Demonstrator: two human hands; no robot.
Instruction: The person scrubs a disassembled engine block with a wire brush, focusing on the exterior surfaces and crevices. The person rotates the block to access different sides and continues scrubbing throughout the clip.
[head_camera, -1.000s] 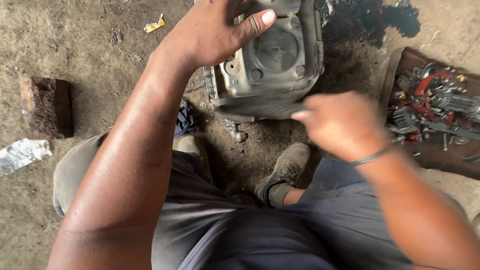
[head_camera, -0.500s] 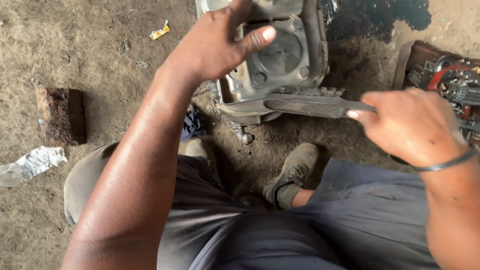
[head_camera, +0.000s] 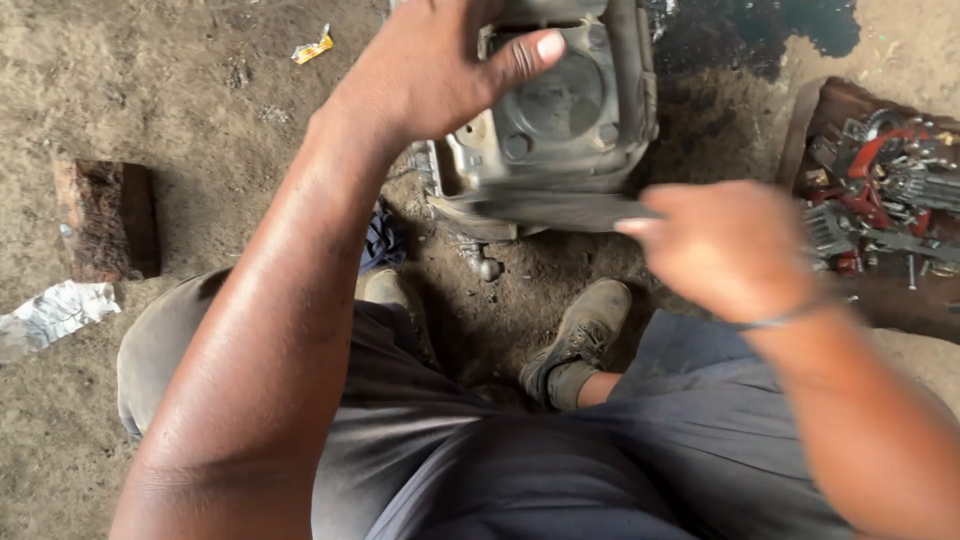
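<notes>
Two hands at work: left hand (head_camera: 440, 75) grips engine casing (head_camera: 560, 110) on dirt floor (head_camera: 180, 100); right hand (head_camera: 725, 250), fingers clamped on flat file (head_camera: 540, 210).

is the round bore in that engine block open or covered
Open: the round bore of the grey engine block shows uncovered, facing up. The left hand grips its top edge; the right hand holds a flat file against it.

Dirt-floor repair workshop: engine casing (head_camera: 560, 110), oily parts tray (head_camera: 800, 130).
</notes>
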